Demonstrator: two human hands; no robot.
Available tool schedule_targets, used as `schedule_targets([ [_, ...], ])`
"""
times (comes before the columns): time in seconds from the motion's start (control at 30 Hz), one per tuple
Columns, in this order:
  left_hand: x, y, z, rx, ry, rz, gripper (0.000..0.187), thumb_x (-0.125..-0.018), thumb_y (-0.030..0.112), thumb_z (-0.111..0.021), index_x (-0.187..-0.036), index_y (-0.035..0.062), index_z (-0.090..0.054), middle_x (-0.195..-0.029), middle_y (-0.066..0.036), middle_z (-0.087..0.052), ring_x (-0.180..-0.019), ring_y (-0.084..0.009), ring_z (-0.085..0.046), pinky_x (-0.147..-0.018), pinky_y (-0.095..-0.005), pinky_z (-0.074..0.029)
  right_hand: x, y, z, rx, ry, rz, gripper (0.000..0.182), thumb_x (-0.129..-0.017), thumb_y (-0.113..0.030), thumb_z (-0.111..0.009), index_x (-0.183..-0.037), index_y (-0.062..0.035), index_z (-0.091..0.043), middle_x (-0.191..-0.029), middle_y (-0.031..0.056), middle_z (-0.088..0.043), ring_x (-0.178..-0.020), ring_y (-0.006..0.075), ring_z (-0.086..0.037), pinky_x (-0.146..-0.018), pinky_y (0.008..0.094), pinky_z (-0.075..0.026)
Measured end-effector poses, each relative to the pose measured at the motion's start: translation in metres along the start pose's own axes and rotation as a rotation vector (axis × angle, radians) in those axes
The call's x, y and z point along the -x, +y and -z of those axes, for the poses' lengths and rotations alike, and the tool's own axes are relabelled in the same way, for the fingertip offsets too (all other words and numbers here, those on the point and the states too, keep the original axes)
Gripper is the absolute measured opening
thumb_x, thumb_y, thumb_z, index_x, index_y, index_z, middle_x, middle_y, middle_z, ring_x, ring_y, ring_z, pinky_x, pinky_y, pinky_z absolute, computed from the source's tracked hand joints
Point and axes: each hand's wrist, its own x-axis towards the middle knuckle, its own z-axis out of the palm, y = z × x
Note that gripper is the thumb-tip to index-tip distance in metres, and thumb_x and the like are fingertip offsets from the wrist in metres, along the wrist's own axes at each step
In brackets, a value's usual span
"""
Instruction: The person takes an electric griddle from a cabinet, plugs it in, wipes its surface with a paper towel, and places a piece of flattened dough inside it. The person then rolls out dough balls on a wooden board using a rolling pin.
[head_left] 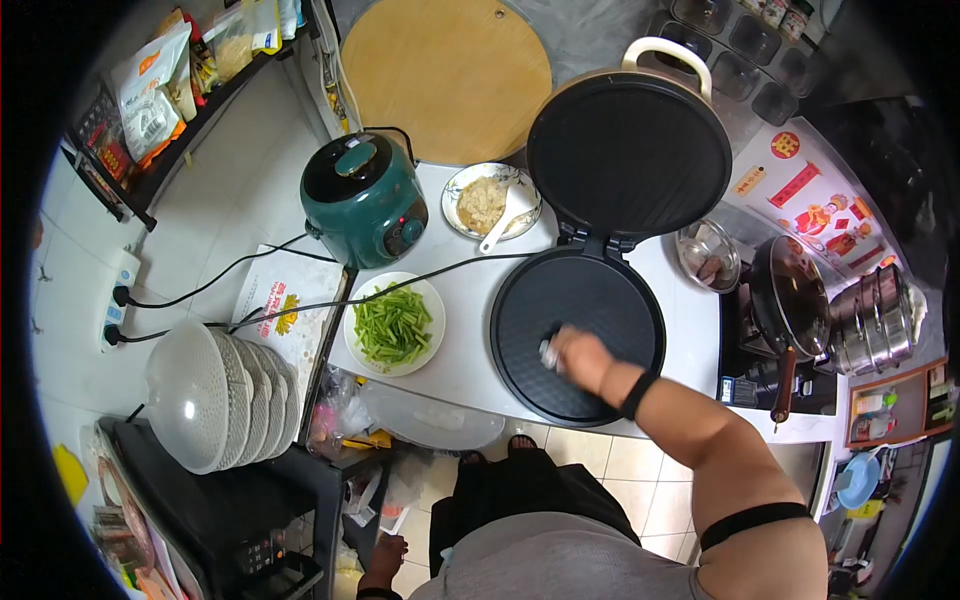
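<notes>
My right hand (582,361), slightly blurred, is closed on a small white wad (549,354), perhaps tissue. It is over the black lower plate (590,290) of an electric griddle, close to the surface. The griddle's lid (630,150) stands raised behind, with a cream handle on its rim. Low beside my body hangs my left hand (388,552), fingers curled in, with nothing visible in them. Left of the griddle are a white plate (438,345) of cut green stalks (392,325) and a bowl (455,205) of pale minced food with a white spoon (512,212).
A green electric cooker (362,200) stands at the counter's left, its cable crossing toward the griddle. White colanders (190,400) are stacked further left. On the right are a glass bowl (708,255), a wok (790,290) and steel steamers (862,320). A round wooden board (445,75) leans behind.
</notes>
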Motion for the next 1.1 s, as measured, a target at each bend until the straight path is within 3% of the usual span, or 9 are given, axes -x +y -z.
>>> schedule_targets([
  [0.13,0.006,0.008,0.001,-0.379,-0.005,-0.603,0.024,-0.08,0.025,-0.05,-0.083,0.0016,-0.058,-0.068,-0.007,-0.062,-0.055,-0.0129,-0.058,-0.046,-0.0256,-0.045,0.014,-0.001,0.005,0.007,-0.124,0.06,0.011,-0.073,-0.011,-0.057,-0.08,-0.0041,-0.061,-0.085,0.0188,-0.058,-0.08,0.0332,-0.06,-0.07,0.0397,-0.05],
  [0.3,0.014,0.01,0.002,-0.259,-0.005,-0.355,0.017,-0.068,0.013,-0.067,-0.081,0.0122,-0.056,-0.08,-0.01,-0.059,-0.077,-0.0298,-0.058,-0.064,-0.0423,-0.047,0.003,0.097,0.033,0.177,0.226,-0.524,0.012,-0.08,-0.013,-0.054,-0.082,-0.0024,-0.06,-0.083,0.021,-0.057,-0.077,0.0341,-0.06,-0.067,0.0409,-0.05],
  [0.43,0.021,0.008,-0.003,-0.265,-0.012,-0.187,0.015,-0.07,0.014,-0.066,-0.081,0.0109,-0.057,-0.08,-0.01,-0.06,-0.079,-0.0289,-0.058,-0.067,-0.0417,-0.046,0.015,0.051,0.016,0.245,0.172,-0.445,0.014,-0.081,-0.009,-0.048,-0.087,-0.0017,-0.058,-0.085,0.0186,-0.057,-0.075,0.0332,-0.059,-0.068,0.0395,-0.05],
  [0.53,0.002,-0.019,-0.002,-0.214,-0.053,-0.566,0.017,-0.08,0.017,-0.052,-0.082,0.0004,-0.056,-0.073,-0.008,-0.062,-0.065,-0.0177,-0.061,-0.06,-0.0286,-0.049,0.032,-0.003,-0.025,-0.069,0.057,-0.295,0.019,-0.073,-0.003,-0.051,-0.09,-0.0021,-0.057,-0.09,0.0197,-0.057,-0.077,0.033,-0.059,-0.07,0.0374,-0.05],
  [0.6,-0.018,-0.028,0.008,-0.978,-0.146,-0.869,0.021,-0.081,0.018,-0.051,-0.084,-0.0017,-0.057,-0.076,-0.011,-0.063,-0.068,-0.02,-0.063,-0.063,-0.0293,-0.051,0.039,-0.043,-0.012,-0.178,-0.055,0.008,0.019,-0.071,-0.005,-0.055,-0.089,-0.0007,-0.057,-0.088,0.0217,-0.059,-0.08,0.0363,-0.058,-0.073,0.0398,-0.049],
  [0.73,-0.03,-0.017,0.005,-1.016,-0.145,-0.806,0.024,-0.083,0.02,-0.05,-0.09,-0.0022,-0.058,-0.08,-0.013,-0.064,-0.073,-0.021,-0.064,-0.066,-0.0292,-0.051,0.038,-0.011,0.01,-0.069,0.092,-0.196,0.015,-0.068,-0.007,-0.059,-0.082,-0.0023,-0.06,-0.084,0.0202,-0.059,-0.079,0.0357,-0.059,-0.072,0.0404,-0.048],
  [0.83,0.005,0.042,-0.014,0.07,0.044,-0.072,0.025,-0.083,0.022,-0.05,-0.094,0.0007,-0.058,-0.083,-0.01,-0.065,-0.079,-0.0201,-0.065,-0.069,-0.0292,-0.052,0.056,0.047,0.03,0.054,0.196,-0.534,0.013,-0.072,-0.008,-0.058,-0.082,-0.0018,-0.06,-0.084,0.021,-0.059,-0.079,0.0359,-0.058,-0.072,0.0409,-0.048],
  [0.9,0.014,0.047,-0.011,-0.224,0.034,-0.291,0.023,-0.082,0.02,-0.05,-0.091,0.0008,-0.058,-0.083,-0.01,-0.065,-0.078,-0.0202,-0.065,-0.068,-0.0298,-0.052,0.059,0.044,0.029,0.092,0.124,-0.675,0.013,-0.075,-0.007,-0.055,-0.085,-0.0018,-0.061,-0.089,0.0216,-0.059,-0.08,0.0356,-0.058,-0.074,0.0396,-0.048],
  [1.1,-0.027,-0.005,0.001,-1.004,-0.151,-0.733,0.018,-0.08,0.013,-0.046,-0.075,-0.0001,-0.058,-0.078,-0.014,-0.064,-0.073,-0.0221,-0.065,-0.064,-0.0337,-0.052,0.051,-0.052,-0.013,-0.263,0.012,-0.015,0.011,-0.065,-0.005,-0.061,-0.076,-0.004,-0.06,-0.084,0.0189,-0.059,-0.072,0.0352,-0.058,-0.067,0.0405,-0.048],
])
